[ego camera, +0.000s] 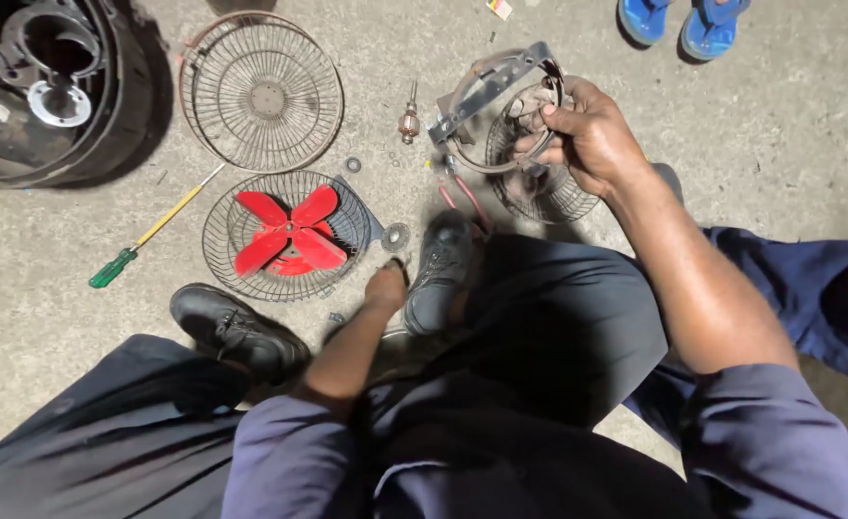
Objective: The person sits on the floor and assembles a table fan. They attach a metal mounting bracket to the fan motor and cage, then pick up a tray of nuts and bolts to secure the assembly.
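Note:
My right hand (587,135) is raised above the floor and grips a round metal ring frame with a grey bracket bar (489,88) across it. Under that hand lies a small wire grille (539,197). My left hand (385,286) is down near the concrete floor between my two black shoes (232,327), fingers curled; whether it holds anything is hidden. A wire fan guard holding a red fan blade (289,235) lies just left of that hand. A larger wire guard (262,94) lies behind it.
A green-handled screwdriver (145,240) lies at the left. A small motor rotor (409,120), washers and red-handled pliers (467,200) lie between the guards. A dark round machine housing (49,91) sits at top left. Another person's blue sandals (683,21) are at the top.

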